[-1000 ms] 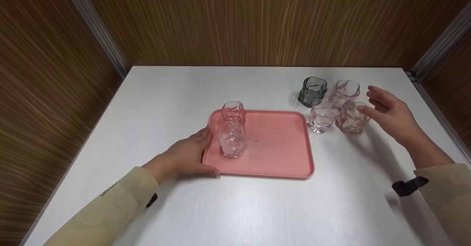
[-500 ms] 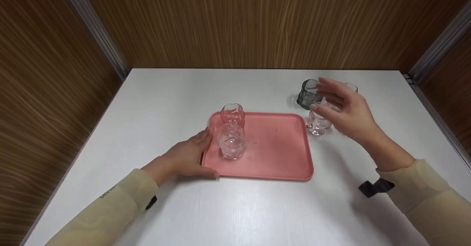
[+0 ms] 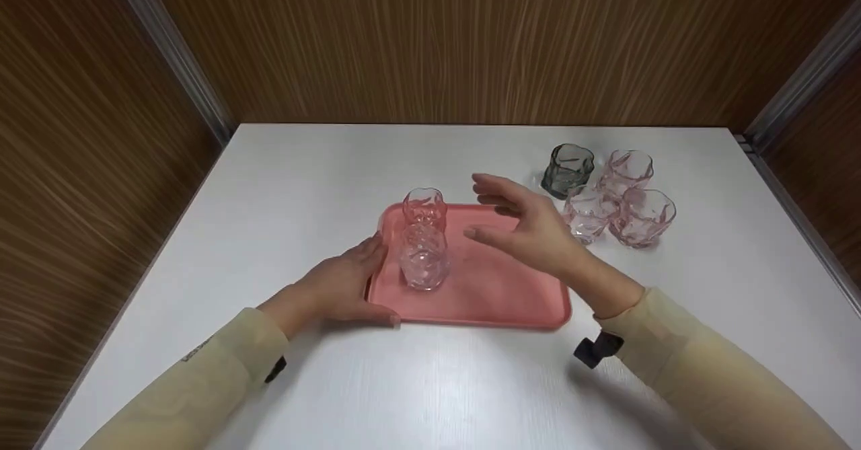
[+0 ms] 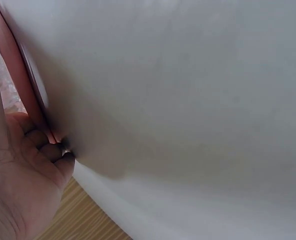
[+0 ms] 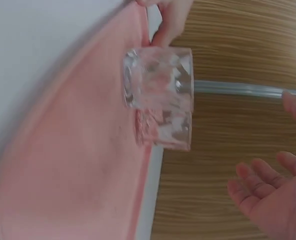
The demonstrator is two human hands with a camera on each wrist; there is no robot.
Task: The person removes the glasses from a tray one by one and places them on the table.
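The right hand (image 3: 531,231), empty with fingers spread, hovers over the pink tray (image 3: 511,288), at 3 o'clock of two clear glasses (image 3: 424,255). The left hand (image 3: 343,285) grips the tray's 9 o'clock rim. A hasty sideways sweep could topple these close-standing glasses.

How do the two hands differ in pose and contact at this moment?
The left hand rests on the white table, gripping the left edge of the pink tray; the right hand hovers above the tray and touches nothing. The left hand's fingers curl under the tray's rim; the right hand's are spread, holding nothing. Both wear pale yellow sleeves and are near the two glasses on the tray.
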